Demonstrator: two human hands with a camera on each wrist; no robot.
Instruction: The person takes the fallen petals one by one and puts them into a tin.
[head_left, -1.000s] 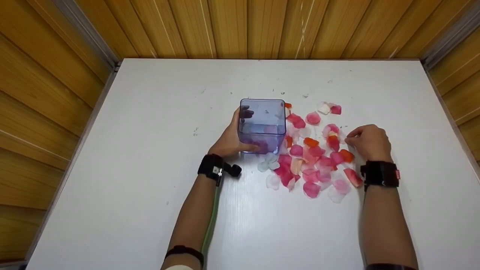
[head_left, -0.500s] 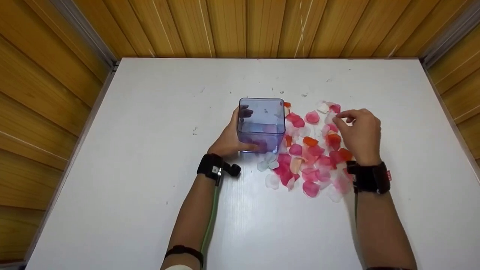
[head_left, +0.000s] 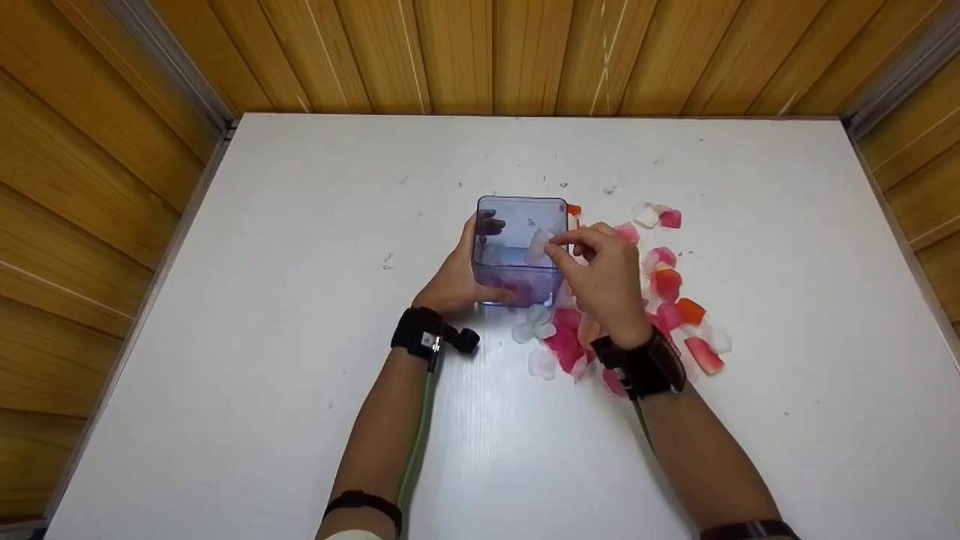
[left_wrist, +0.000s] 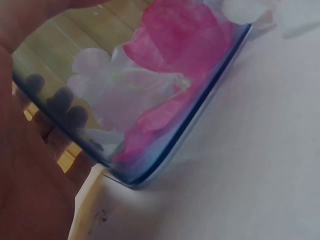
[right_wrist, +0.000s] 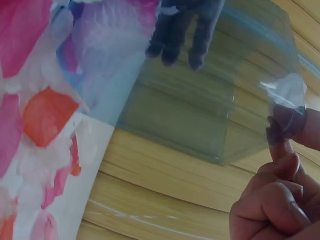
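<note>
A clear bluish plastic box (head_left: 521, 289), its top uncovered, stands tilted toward me in the head view. My left hand (head_left: 454, 281) grips it from the left, thumb along the near side and fingers behind. Petals show through its wall in the left wrist view, among them a pink petal (left_wrist: 182, 37). Over the box's right rim, my right hand (head_left: 604, 274) pinches a whitish petal (head_left: 538, 246) between thumb and index finger. That pale petal (right_wrist: 287, 92) also appears at the fingertips in the right wrist view.
Loose pink, red, orange and white petals (head_left: 568, 341) are spread on the white table (head_left: 300, 225) right of the box, partly under my right forearm. A pale flower-shaped piece (head_left: 534, 324) lies at the box's near side. Wood-panelled walls (head_left: 457, 56) border the table's back and sides.
My right hand lifted a whitish petal from the right side of the scattered petals and moved left to the box's rim. The left hand and box stayed in place.
</note>
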